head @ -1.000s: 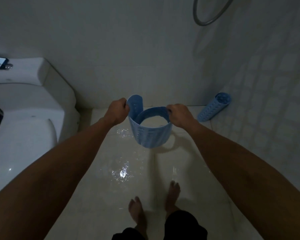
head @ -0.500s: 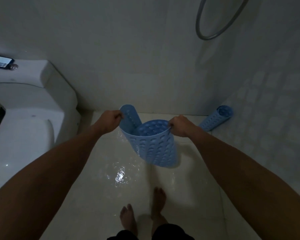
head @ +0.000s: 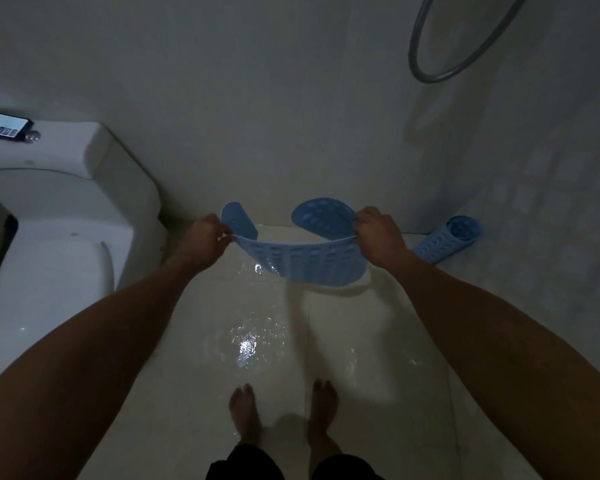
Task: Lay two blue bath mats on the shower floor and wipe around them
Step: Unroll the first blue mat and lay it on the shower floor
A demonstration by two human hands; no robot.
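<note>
1. Since a moment ago the hands have drawn apart, and the blue mat (head: 309, 261), which hung between them as a curled tube, is now pulled open into a wide, sagging band.
2. Left hand (head: 205, 242) has its fingers curled over the mat's left edge, pinching it, and that rounded end flips up behind the knuckles.
3. Right hand (head: 378, 237) grips the opposite edge the same way, fingers folded around the rubber, with the other rounded end curling up beside it and showing its rows of suction cups.
4. Held in the air over the shower floor (head: 378, 341), the mat dips in the middle and throws a shadow on the tiles below; it does not touch them.
5. Over in the far right corner a second blue mat (head: 445, 240) lies rolled up, leaning where the floor meets the wall, well apart from the hands.
6. Water glistens on the pale tiles, brightest in a patch ahead of the person's bare feet (head: 281, 417).
7. On the left stands a white toilet (head: 66, 220), and a phone (head: 2, 124) with a lit screen rests on its cistern.
8. Up on the right wall hangs a loop of grey shower hose (head: 471, 53).
</note>
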